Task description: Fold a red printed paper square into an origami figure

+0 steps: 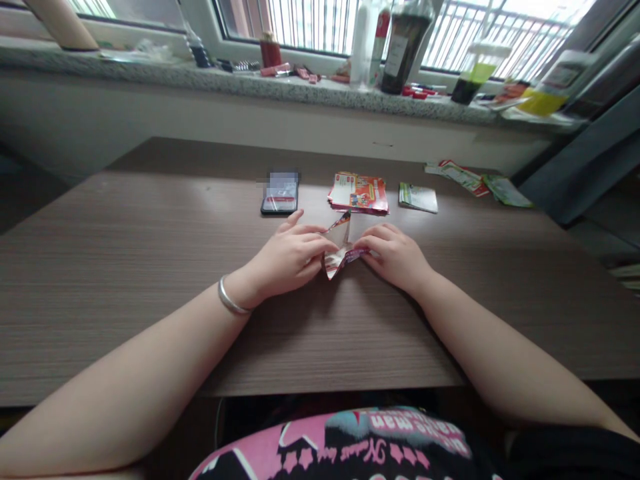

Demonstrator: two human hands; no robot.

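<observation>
A folded piece of printed paper (339, 257), pale inside with coloured print on its outer faces, is between my two hands over the table. Its folds stand up in points at the top and bottom. My left hand (295, 253), with a silver bangle at the wrist, grips its left side between fingers and thumb. On the other side, my right hand (395, 255) pinches the paper's purple-printed edge. Just beyond the hands lies a stack of red and orange printed leaflets (359, 193). A phone (280, 193) with a lit screen rests behind my left hand.
Right of the leaflets is a small pale green-and-white pile of papers (418, 198). Printed strips (465, 177) lie at the back right of the brown table (125, 267). Bottles, including a dark one (404, 50), and small items crowd the stone windowsill (225, 79).
</observation>
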